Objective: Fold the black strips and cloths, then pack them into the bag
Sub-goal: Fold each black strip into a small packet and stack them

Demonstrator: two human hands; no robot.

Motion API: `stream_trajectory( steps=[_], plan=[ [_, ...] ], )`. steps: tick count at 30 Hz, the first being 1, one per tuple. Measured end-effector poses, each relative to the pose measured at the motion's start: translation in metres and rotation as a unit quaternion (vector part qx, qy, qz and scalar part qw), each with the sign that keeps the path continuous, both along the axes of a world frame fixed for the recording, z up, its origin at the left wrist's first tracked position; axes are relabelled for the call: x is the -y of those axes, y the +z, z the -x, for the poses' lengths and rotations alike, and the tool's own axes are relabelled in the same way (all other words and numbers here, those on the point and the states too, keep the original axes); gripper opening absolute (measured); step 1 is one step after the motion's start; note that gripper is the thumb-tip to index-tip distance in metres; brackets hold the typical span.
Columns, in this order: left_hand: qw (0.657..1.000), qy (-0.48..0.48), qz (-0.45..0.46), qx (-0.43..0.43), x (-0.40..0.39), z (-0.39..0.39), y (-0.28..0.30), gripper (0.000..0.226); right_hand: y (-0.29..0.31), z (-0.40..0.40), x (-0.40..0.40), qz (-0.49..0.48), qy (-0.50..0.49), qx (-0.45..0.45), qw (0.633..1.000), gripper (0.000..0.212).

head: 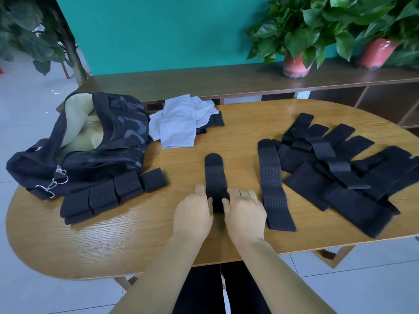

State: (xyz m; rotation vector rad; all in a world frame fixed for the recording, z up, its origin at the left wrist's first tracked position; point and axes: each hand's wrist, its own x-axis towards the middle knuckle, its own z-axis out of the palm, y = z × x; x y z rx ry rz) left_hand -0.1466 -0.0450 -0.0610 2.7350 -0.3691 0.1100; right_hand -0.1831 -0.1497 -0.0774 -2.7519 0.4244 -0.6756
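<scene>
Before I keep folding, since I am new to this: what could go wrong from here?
1. The black perforated strip is held only at its near end by the left hand and right hand; the far end may skew as it rolls.
2. The row of folded black strips lies loose beside the black mesh bag; a nudge might unfold them.

Black strip (214, 177) flat mid-table, unfolded pile (340, 168) right, bag (90, 141) left.

Office or lounge-type interior, exact kind uncertain. Oval wood-grain table (136, 234) on pale tiled floor (27, 109); teal wall panel (158, 30); long dark-brown wooden shelf unit (204, 82) bearing leafy green plants in red pots (294, 64).
</scene>
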Motion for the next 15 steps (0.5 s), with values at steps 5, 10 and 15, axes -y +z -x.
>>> stream_trajectory(
  steps=[5,10,15],
  plan=[
    [0.999,-0.047,-0.004,0.025,-0.004,-0.001,-0.007,0.032,-0.007,-0.002,0.000,0.068,0.018,0.035,0.997,0.030],
    [0.989,-0.127,-0.056,0.053,-0.005,-0.005,-0.011,0.047,-0.007,-0.003,0.003,0.097,0.064,0.021,0.993,0.026],
    [0.983,-0.172,-0.061,0.035,-0.011,-0.014,-0.003,0.043,-0.004,-0.008,0.007,0.096,0.098,0.001,0.991,0.019]
  ],
)
